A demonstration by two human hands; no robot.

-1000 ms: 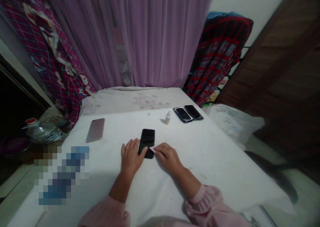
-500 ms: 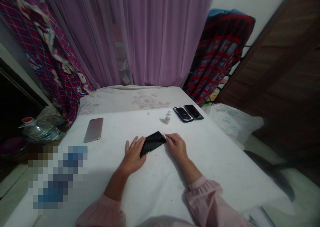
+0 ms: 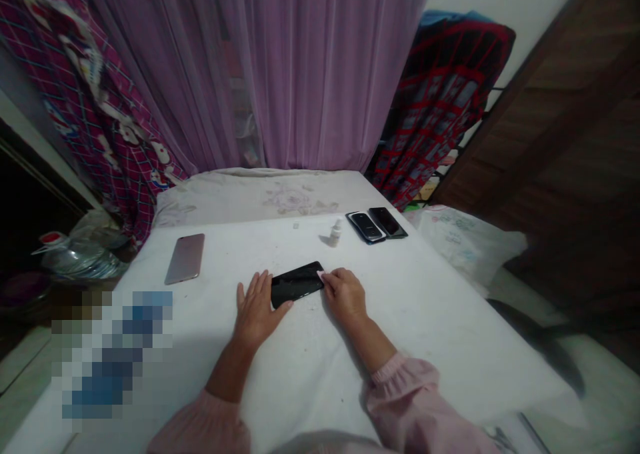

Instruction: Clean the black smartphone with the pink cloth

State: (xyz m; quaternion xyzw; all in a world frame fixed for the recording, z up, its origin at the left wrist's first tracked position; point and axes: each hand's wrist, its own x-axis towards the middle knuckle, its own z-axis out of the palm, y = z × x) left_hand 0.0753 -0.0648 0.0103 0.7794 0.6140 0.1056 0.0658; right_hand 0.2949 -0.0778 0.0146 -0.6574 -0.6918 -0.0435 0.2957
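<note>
A black smartphone [image 3: 299,285] lies at a slant on the white cloth in the middle of the table. My left hand [image 3: 256,313] holds its left end, thumb along the near edge and the other fingers at the far left corner. At the phone's right end, my right hand [image 3: 347,297] pinches a small pale pink cloth [image 3: 321,276] against the glass. Most of that cloth is hidden by my fingers. Beyond the phone stands a small spray bottle [image 3: 335,234], upright.
A rose-gold phone [image 3: 185,259] lies at the left. Several dark phones [image 3: 367,227] are grouped at the back right. A tiny pale piece [image 3: 296,226] sits near the back of the white tablecloth [image 3: 440,321]. A plastic bag [image 3: 465,247] is beyond the right edge.
The black phone has turned slightly and shifted left along with my left hand. My right hand has moved a little left, bringing the pink cloth over the screen's right end.
</note>
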